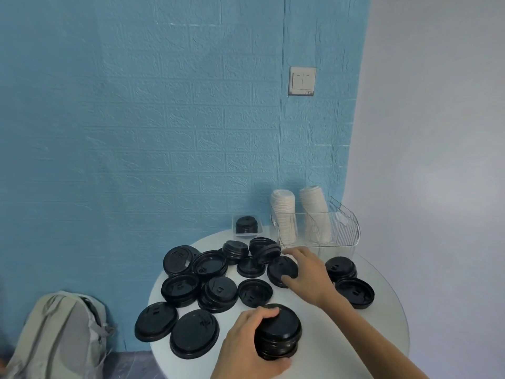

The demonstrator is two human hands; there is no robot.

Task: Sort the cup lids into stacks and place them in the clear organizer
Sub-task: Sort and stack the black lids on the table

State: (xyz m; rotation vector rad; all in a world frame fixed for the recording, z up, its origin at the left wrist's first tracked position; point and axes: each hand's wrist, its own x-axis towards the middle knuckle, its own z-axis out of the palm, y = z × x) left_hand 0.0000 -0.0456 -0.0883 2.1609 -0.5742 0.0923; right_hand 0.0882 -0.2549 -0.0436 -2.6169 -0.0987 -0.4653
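Several black cup lids (216,292) lie scattered on a round white table (355,337), some in short piles. My left hand (246,343) grips a stack of black lids (281,335) near the table's front edge. My right hand (308,272) reaches across, with its fingers and thumb closed around a single black lid (281,269) that rests on the table. The clear organizer (341,233) stands at the back right and holds two tall stacks of white lids (284,214).
A small clear tray with black lids (246,225) sits at the back of the table against the blue wall. More black lids (352,292) lie right of my right hand. A grey backpack (62,335) leans on the floor at the left.
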